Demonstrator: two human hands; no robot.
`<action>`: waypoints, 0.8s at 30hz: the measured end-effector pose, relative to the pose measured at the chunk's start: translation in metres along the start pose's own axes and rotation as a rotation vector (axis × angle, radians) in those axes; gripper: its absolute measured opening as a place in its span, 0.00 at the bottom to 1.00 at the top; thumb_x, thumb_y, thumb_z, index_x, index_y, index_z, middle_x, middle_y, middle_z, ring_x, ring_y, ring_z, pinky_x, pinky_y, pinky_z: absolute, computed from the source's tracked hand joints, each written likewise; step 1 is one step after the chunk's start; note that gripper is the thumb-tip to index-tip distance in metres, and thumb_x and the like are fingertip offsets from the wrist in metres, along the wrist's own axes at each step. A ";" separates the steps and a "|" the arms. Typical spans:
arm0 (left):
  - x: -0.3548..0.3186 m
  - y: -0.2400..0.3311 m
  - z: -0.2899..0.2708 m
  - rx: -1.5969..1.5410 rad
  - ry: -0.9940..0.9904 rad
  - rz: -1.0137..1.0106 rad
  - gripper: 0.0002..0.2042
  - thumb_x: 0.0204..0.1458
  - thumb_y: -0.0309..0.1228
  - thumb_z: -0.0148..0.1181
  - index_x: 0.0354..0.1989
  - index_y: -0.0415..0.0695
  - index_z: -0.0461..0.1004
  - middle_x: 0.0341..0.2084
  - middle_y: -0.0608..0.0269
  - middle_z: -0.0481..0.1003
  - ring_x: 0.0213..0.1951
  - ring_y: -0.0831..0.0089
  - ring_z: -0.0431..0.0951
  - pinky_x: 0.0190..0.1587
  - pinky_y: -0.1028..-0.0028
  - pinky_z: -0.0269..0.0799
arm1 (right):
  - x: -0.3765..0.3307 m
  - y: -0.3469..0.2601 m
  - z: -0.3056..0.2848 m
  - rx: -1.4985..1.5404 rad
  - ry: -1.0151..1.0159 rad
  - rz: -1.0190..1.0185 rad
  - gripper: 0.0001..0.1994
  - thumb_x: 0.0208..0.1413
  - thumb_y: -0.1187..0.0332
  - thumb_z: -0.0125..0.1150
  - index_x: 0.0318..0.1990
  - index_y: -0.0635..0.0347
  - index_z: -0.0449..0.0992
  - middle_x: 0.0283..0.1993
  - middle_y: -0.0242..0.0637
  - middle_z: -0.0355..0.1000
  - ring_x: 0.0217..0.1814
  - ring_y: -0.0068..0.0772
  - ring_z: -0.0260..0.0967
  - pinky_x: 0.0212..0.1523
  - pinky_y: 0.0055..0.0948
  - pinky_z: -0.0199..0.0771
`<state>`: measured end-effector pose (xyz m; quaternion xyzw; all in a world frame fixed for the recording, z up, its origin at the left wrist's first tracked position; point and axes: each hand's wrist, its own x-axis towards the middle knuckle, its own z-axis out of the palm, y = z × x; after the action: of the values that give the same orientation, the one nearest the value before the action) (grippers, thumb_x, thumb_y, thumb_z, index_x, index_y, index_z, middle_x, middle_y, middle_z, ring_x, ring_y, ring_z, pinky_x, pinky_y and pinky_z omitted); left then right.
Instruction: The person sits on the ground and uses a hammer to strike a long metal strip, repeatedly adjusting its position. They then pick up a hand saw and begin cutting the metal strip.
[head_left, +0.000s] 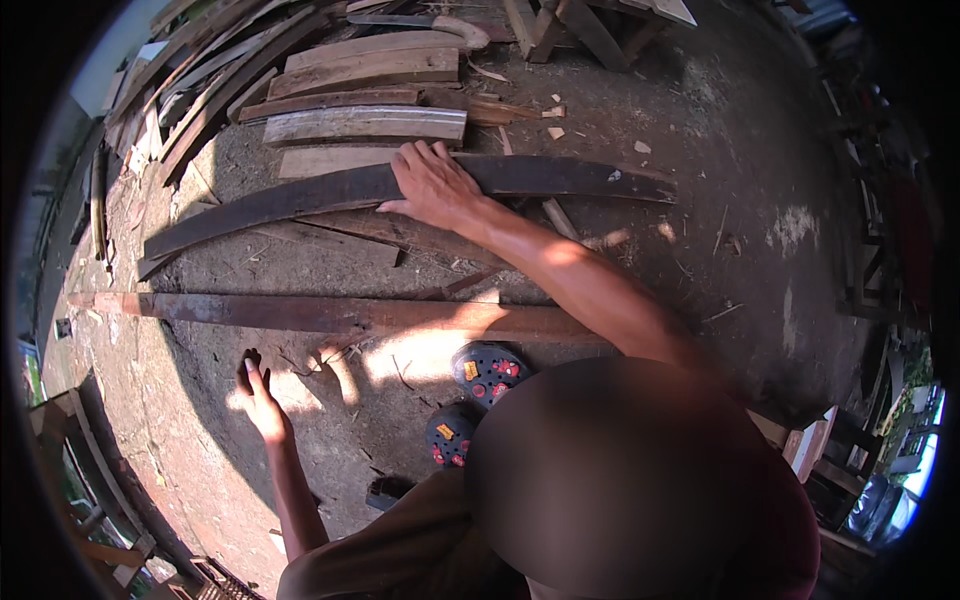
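Head view, left to right. Left hand [264, 408]: one, bare, its forearm [295, 490] rising from the lower edge, fingers loosely parted, holding nothing, near the long brown board [330, 313]. Dark plank [320, 192]: one, lengthwise beyond that board. Right hand [437, 187]: one, arm [590, 285] stretched forward and leftward, fingers bent over the plank's far edge, thumb at its near edge, gripping.

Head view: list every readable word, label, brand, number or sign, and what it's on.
None readable.
Clogs: yellow and red charms; any lettering too small to read.
Dark plank under the right hand: pale mark near its right end, too blurred to tell whether it's text.
Reddish-brown plank: no legible marking.
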<state>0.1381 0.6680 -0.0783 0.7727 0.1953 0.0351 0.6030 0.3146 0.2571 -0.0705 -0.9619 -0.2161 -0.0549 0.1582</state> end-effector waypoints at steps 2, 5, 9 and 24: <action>0.025 0.004 0.021 -0.251 0.071 -0.174 0.34 0.71 0.51 0.41 0.72 0.31 0.54 0.70 0.41 0.60 0.71 0.55 0.61 0.74 0.56 0.55 | -0.047 -0.025 -0.013 0.009 0.052 0.004 0.36 0.54 0.45 0.69 0.54 0.73 0.70 0.52 0.48 0.65 0.58 0.46 0.63 0.61 0.46 0.62; 0.031 0.020 0.076 0.084 0.107 0.076 0.37 0.70 0.53 0.43 0.73 0.30 0.51 0.71 0.35 0.56 0.72 0.49 0.59 0.74 0.54 0.54 | -0.120 -0.048 -0.014 0.023 0.016 0.089 0.35 0.54 0.46 0.68 0.57 0.71 0.70 0.53 0.45 0.66 0.57 0.44 0.63 0.59 0.44 0.62; 0.017 0.030 0.135 0.432 0.103 0.534 0.34 0.68 0.46 0.53 0.73 0.34 0.54 0.70 0.35 0.55 0.72 0.45 0.57 0.73 0.48 0.53 | -0.192 -0.059 -0.010 -0.011 -0.004 0.179 0.38 0.51 0.46 0.69 0.59 0.71 0.70 0.55 0.47 0.66 0.62 0.47 0.62 0.64 0.47 0.59; 0.096 0.030 0.125 1.204 -0.854 1.083 0.41 0.45 0.44 0.73 0.67 0.39 0.64 0.52 0.43 0.68 0.55 0.43 0.67 0.63 0.48 0.60 | -0.284 -0.024 -0.010 -0.021 0.093 0.236 0.39 0.53 0.40 0.65 0.61 0.66 0.70 0.55 0.42 0.67 0.61 0.42 0.64 0.67 0.47 0.58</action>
<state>0.2703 0.5802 -0.1012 0.8899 -0.4480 -0.0833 0.0202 0.0484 0.1609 -0.1036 -0.9787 -0.0934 -0.0826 0.1632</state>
